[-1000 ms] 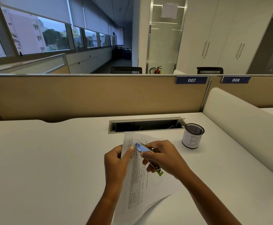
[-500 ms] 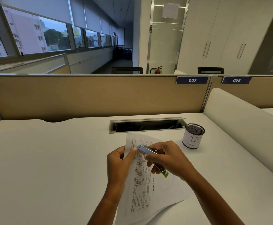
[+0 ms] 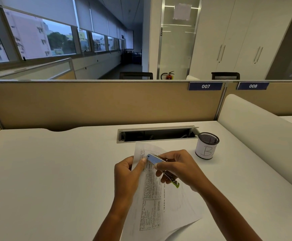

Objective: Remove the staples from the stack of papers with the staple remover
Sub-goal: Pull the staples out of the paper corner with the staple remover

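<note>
Paper first: the stack of papers [image 3: 152, 211] is white, printed with boxed blocks of small text down its left half. It lies slanted on the tabletop [image 3: 54, 171] in front of the person, its far end reaching almost to the cable slot [image 3: 157, 134]. The staple remover [image 3: 154, 160] is a slim bar with a pale blue top and a green rear end (the green tip pokes out below the right palm). It is held over the far left part of the sheets, blue nose pointing left. The right hand [image 3: 180, 168] is closed round it, thumb laid on the blue top and fingers curled beneath. The left hand [image 3: 126, 173] pinches the left edge of the papers, fingers curled behind and thumb pressed on the top sheet, its tip touching the remover's nose. Whether a staple sits under that nose is too small to tell. A mesh cup [image 3: 207, 146] wrapped in a white label marked B stands to the right, apart from the papers.
</note>
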Demonstrator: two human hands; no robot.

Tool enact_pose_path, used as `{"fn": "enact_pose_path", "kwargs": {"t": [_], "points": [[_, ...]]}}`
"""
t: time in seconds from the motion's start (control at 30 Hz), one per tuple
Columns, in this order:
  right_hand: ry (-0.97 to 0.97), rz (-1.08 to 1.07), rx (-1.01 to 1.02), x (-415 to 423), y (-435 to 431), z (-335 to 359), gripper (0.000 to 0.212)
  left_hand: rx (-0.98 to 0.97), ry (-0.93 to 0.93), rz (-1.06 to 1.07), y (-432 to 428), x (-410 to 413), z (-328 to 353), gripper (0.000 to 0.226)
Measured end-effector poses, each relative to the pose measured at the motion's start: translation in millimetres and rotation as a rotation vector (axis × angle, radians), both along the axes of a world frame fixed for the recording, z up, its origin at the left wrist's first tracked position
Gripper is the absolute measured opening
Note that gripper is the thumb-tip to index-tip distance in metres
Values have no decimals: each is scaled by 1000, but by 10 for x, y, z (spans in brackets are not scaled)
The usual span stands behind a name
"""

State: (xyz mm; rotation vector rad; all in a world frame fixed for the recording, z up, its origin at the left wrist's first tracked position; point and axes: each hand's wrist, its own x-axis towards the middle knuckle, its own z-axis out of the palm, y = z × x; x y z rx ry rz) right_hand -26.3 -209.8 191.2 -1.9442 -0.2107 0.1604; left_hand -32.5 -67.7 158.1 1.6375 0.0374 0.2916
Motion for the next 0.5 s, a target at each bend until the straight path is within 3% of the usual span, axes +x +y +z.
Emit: {"fn": "enact_pose_path", "kwargs": {"t": [0.5], "points": [[96, 23, 120, 74, -72, 66, 16, 105, -83, -10, 9, 30, 86, 11]]}}
